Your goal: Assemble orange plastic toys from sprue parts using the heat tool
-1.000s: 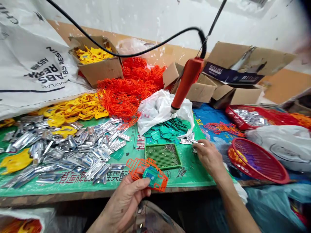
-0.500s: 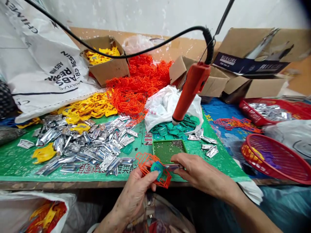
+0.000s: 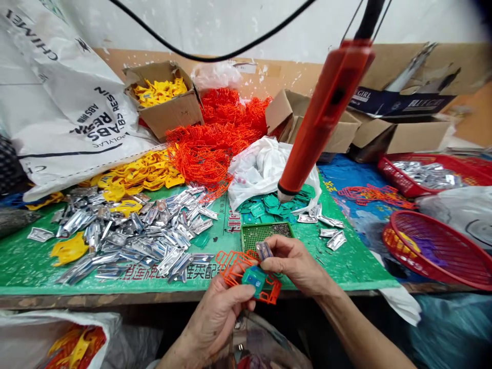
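My left hand (image 3: 221,307) is closed on an orange plastic frame (image 3: 229,260), and a teal plastic plate (image 3: 253,279) lies against it under the thumb. Between the thumb and fingers of my right hand (image 3: 294,261) is a small silver metal clip (image 3: 264,250), held just above the teal plate. Behind both hands stands a green perforated tray (image 3: 253,237) with many tiny dark screws (image 3: 282,229) in its right part. A red electric screwdriver (image 3: 326,118) hangs tip-down over a pile of teal plates (image 3: 274,206), a little beyond my right hand.
Silver clips (image 3: 154,230) are heaped at the left, with yellow plastic parts (image 3: 142,171) behind them. An orange frame pile (image 3: 211,138) and cardboard boxes (image 3: 165,115) stand at the back. Red baskets (image 3: 434,251) sit at the right. A white sack (image 3: 65,102) leans far left.
My right hand has moved left and turned, bringing the silver clip over the teal plate. The orange frame has tilted slightly. The hanging screwdriver has swung right and nearer.
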`<state>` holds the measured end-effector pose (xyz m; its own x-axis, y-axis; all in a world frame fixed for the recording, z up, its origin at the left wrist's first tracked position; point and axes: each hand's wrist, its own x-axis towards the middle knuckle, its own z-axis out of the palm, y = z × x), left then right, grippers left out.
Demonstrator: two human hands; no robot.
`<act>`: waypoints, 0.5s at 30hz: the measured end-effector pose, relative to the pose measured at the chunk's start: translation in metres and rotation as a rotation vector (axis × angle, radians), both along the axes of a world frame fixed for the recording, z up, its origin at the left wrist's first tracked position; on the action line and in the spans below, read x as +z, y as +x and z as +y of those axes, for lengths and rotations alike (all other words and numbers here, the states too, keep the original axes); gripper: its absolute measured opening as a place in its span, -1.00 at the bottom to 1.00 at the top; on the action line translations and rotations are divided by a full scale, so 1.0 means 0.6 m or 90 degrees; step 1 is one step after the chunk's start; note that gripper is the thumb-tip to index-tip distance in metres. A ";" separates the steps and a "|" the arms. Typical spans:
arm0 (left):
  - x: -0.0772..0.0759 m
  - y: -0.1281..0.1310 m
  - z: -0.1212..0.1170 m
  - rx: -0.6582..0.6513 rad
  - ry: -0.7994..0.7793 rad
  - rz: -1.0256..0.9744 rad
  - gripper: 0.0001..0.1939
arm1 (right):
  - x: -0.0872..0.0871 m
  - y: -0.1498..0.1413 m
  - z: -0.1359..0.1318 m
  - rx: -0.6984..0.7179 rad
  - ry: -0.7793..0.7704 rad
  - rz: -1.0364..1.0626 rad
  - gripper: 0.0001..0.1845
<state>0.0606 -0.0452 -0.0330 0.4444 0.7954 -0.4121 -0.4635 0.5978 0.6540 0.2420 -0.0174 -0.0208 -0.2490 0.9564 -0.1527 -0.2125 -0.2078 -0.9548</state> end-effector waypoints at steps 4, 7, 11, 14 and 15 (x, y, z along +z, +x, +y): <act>0.000 -0.001 0.001 0.026 -0.009 -0.015 -0.73 | -0.015 -0.010 -0.015 0.008 0.093 -0.101 -0.74; -0.002 -0.002 0.000 0.026 -0.001 -0.011 -0.75 | -0.025 -0.007 -0.024 -0.053 0.093 -0.115 -0.67; -0.001 -0.005 0.004 0.039 0.022 0.017 -0.74 | -0.021 0.011 -0.031 -0.140 0.059 -0.022 -0.78; 0.003 -0.010 0.008 0.012 0.052 0.027 -0.75 | -0.008 0.022 -0.030 -0.041 0.067 -0.012 -0.81; 0.004 -0.012 0.009 0.000 0.063 0.027 -0.74 | -0.004 0.022 -0.030 -0.013 0.072 -0.022 -0.81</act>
